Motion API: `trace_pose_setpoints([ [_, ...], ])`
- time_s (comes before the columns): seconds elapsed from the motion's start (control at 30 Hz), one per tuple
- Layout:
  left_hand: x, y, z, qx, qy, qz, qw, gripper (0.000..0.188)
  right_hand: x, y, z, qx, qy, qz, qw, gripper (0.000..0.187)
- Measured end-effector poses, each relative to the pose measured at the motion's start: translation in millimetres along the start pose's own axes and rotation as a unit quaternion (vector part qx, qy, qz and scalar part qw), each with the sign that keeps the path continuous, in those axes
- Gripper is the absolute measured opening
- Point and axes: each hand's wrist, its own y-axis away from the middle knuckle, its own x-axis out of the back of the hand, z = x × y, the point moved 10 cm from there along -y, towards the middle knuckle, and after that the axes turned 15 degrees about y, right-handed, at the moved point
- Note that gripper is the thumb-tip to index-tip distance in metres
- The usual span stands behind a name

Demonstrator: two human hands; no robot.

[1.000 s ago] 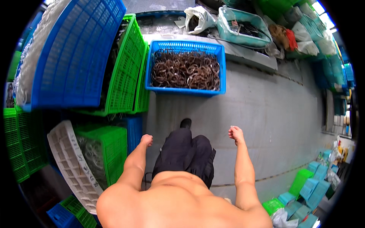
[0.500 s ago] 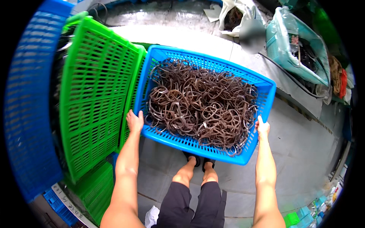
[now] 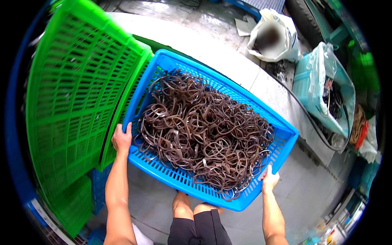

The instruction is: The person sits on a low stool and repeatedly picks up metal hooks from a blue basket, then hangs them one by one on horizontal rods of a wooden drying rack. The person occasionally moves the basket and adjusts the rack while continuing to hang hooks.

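Note:
A blue slotted plastic basket (image 3: 165, 171) hangs tilted in front of me, carried above the floor. Tangled brown curved strips, rubbery or plastic in look, fill most of it (image 3: 204, 130). My left hand (image 3: 122, 138) grips the basket's left end near the front corner, thumb up over the rim. At the opposite end, my right hand (image 3: 268, 179) holds the right rim, its fingers partly hidden by the basket wall. Right beside the left hand stand green slotted baskets (image 3: 77, 94), up on their sides.
A white sack (image 3: 286, 45) and a pale teal, plastic-lined bin (image 3: 306, 75) with dark cables stand at the back right. A dark hose (image 3: 300, 104) curves along a pale ledge (image 3: 241, 69). Grey floor (image 3: 300, 196) lies below. A blue crate (image 3: 100, 183) sits under the green baskets.
The basket has come nearer to me and turned clockwise, its right end lower. Both hands have moved with it, keeping their hold. My view has shifted, and the green baskets appear farther left.

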Motion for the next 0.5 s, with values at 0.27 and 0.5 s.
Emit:
trace_pose_setpoints([
  [0.27,53.4,39.4,-3.8,0.123,0.218,-0.089,0.964,0.034,-10.7,-43.1,-1.9,0.068,-0.037,-0.079,0.994,0.017],
  [0.5,294.1,223.7,-118.1,0.199,0.325,0.062,0.922,0.035,51.1,125.1,-201.3,0.292,0.026,-0.247,0.924,0.023],
])
